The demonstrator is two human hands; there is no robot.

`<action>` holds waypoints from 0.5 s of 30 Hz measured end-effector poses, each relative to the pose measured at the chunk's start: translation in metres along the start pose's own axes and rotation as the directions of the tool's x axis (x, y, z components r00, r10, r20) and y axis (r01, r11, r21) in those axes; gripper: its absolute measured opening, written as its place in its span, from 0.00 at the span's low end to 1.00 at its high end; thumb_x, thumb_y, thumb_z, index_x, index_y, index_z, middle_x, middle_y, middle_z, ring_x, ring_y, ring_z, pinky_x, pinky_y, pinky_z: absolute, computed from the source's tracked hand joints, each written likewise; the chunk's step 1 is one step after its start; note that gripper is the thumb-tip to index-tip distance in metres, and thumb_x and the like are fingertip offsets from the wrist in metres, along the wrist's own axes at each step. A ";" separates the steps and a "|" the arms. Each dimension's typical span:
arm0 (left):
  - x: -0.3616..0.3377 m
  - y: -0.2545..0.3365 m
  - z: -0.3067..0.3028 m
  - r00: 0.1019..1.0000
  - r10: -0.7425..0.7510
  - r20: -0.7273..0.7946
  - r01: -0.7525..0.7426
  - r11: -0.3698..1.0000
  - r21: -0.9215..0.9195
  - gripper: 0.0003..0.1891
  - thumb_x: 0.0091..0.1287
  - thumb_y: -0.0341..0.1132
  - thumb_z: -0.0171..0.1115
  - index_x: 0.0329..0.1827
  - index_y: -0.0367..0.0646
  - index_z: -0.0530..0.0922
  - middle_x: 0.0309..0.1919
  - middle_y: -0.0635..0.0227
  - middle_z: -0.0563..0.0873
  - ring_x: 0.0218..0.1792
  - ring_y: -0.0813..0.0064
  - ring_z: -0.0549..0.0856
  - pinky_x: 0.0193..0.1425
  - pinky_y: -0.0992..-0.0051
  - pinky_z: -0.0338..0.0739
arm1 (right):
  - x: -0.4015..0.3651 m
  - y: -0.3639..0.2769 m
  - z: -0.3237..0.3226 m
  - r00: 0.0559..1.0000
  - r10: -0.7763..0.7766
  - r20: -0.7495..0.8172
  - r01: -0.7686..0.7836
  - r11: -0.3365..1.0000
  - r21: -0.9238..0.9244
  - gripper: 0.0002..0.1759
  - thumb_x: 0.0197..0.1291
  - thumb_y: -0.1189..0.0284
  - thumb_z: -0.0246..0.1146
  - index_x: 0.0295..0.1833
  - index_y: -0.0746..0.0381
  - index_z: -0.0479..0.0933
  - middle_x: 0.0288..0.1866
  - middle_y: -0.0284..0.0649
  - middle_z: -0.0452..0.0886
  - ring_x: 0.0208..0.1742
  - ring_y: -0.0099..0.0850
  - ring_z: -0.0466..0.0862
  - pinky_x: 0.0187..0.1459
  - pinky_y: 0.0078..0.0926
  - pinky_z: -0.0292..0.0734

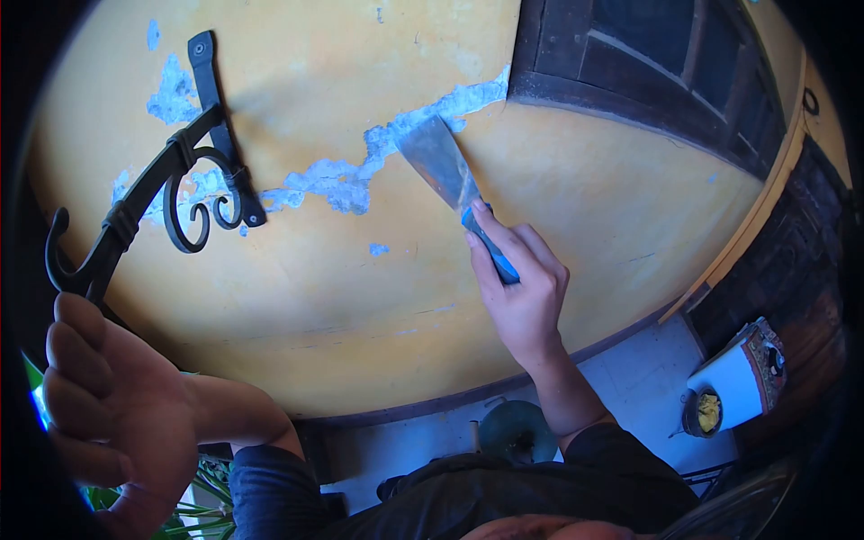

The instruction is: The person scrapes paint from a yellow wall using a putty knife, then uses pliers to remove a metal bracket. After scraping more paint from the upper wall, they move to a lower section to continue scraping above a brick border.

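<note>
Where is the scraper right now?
The scraper is in the head view, up and right of center, held in the right hand, its blade at the patch of bare plaster below the dark window frame.

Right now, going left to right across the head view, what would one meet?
Black iron bracket → lone small blue-grey patch → scraper → dark bowl with yellow contents.
</note>
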State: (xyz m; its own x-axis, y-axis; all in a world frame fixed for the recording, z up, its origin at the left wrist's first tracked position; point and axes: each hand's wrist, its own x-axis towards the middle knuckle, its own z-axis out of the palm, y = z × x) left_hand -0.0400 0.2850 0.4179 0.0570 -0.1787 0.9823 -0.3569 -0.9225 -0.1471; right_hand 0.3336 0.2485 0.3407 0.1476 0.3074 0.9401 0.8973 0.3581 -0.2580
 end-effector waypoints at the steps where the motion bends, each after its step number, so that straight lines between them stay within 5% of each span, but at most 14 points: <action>1: 0.005 0.002 0.000 0.999 -0.019 0.046 0.022 0.998 -0.060 0.27 0.67 0.71 0.41 0.30 0.61 0.75 0.27 0.72 0.64 0.41 0.64 0.70 0.69 0.53 0.59 | 0.011 -0.002 0.005 1.000 0.001 -0.013 -0.001 1.000 0.007 0.24 0.60 0.77 0.75 0.63 0.54 0.87 0.27 0.34 0.78 0.22 0.28 0.79 0.25 0.30 0.75; 5: 0.005 -0.002 0.008 1.000 -0.003 0.011 0.005 0.991 -0.135 0.26 0.67 0.72 0.44 0.27 0.62 0.71 0.27 0.75 0.59 0.37 0.69 0.62 0.59 0.57 0.60 | 0.015 -0.001 0.004 0.999 -0.034 -0.027 0.033 0.999 -0.023 0.23 0.61 0.77 0.75 0.63 0.54 0.87 0.27 0.35 0.77 0.21 0.28 0.78 0.25 0.30 0.74; 10: -0.008 -0.008 0.003 0.982 0.071 -0.173 -0.059 0.995 0.078 0.25 0.66 0.72 0.49 0.25 0.64 0.69 0.27 0.77 0.58 0.37 0.70 0.62 0.56 0.60 0.60 | 0.014 0.008 -0.010 1.000 -0.018 -0.021 0.016 0.997 -0.078 0.23 0.63 0.76 0.74 0.64 0.54 0.86 0.27 0.35 0.76 0.21 0.29 0.76 0.25 0.31 0.74; 15: 0.002 -0.003 0.004 0.998 0.051 -0.034 -0.053 0.997 -0.055 0.26 0.64 0.74 0.50 0.24 0.64 0.68 0.27 0.77 0.56 0.36 0.71 0.60 0.54 0.61 0.59 | 0.024 -0.002 -0.009 1.000 -0.003 0.009 0.003 0.997 -0.079 0.23 0.63 0.76 0.74 0.64 0.54 0.86 0.27 0.35 0.76 0.21 0.30 0.76 0.25 0.31 0.73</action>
State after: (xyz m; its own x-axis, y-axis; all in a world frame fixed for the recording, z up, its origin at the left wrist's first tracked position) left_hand -0.0351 0.2865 0.4198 0.0070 -0.2135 0.9769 -0.4099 -0.8917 -0.1919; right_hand 0.3386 0.2475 0.3663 0.1416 0.3143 0.9387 0.9279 0.2884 -0.2365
